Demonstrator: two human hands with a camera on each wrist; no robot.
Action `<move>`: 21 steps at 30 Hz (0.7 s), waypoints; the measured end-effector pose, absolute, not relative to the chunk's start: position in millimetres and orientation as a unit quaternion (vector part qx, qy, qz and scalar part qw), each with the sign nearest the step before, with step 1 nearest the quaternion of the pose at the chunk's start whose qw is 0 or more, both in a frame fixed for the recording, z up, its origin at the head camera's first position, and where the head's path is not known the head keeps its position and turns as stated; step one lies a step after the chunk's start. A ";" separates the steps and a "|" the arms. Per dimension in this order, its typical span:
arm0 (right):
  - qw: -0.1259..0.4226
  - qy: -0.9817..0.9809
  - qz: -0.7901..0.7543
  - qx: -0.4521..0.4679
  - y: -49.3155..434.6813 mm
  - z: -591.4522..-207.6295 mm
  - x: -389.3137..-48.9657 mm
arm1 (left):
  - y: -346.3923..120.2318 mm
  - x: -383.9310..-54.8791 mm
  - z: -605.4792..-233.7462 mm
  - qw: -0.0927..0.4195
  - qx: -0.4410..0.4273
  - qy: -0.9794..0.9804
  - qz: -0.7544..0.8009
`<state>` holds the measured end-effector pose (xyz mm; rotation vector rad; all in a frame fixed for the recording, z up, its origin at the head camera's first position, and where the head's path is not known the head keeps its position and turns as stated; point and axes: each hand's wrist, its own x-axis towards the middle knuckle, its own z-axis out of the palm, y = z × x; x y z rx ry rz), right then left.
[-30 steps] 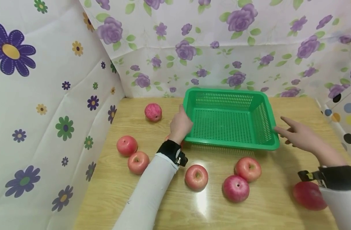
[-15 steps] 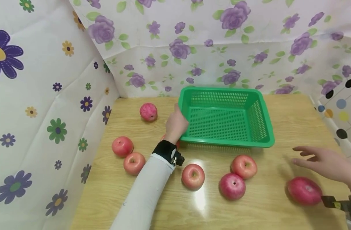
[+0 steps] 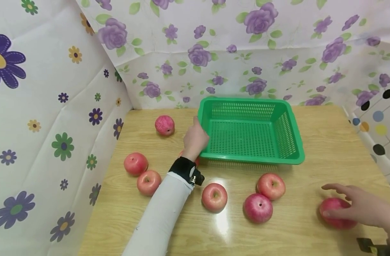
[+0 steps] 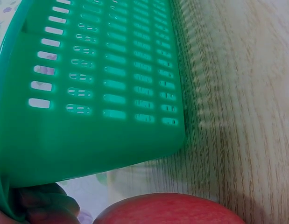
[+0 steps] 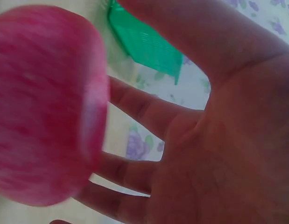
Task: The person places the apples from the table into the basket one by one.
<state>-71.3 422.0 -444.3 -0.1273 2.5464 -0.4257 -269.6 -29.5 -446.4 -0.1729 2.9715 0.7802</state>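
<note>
A green plastic basket [image 3: 243,158] stands at the back of the table. At its left rim my left hand [image 3: 195,139] grips, and the left wrist view shows curled fingers [image 4: 48,205] beneath the rim. Over at the far right, my right hand [image 3: 362,208] reaches across a dark red apple [image 3: 334,213], thumb in front of it and the other fingers spread beyond. In the right wrist view the same apple [image 5: 46,107] fills the left side, the palm standing apart from it. One apple [image 4: 172,210] beside the basket is mostly covered by my left wrist.
Several more apples lie about: one pink apple [image 3: 164,125] at the back left, a touching pair with a red apple [image 3: 135,164] at left, a lone apple [image 3: 214,197] in front, and another pair with a dark pink apple [image 3: 258,208]. Flowered cloth [image 3: 169,46] walls the back and left.
My right hand has left the basket's right side, swung right and come down over the dark red apple. My left hand keeps its hold on the rim. The view has shifted slightly.
</note>
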 end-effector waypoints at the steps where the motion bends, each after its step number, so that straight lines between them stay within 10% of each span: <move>1: 0.277 0.946 -0.161 -0.047 421.5 -446.2 -69.8 | -29.5 -269.5 -446.6 0.033 -0.056 0.965 0.253; 21: 0.280 0.936 -0.208 -0.050 417.6 -465.7 -61.4 | -29.6 -269.0 -448.0 0.026 -0.050 0.967 0.250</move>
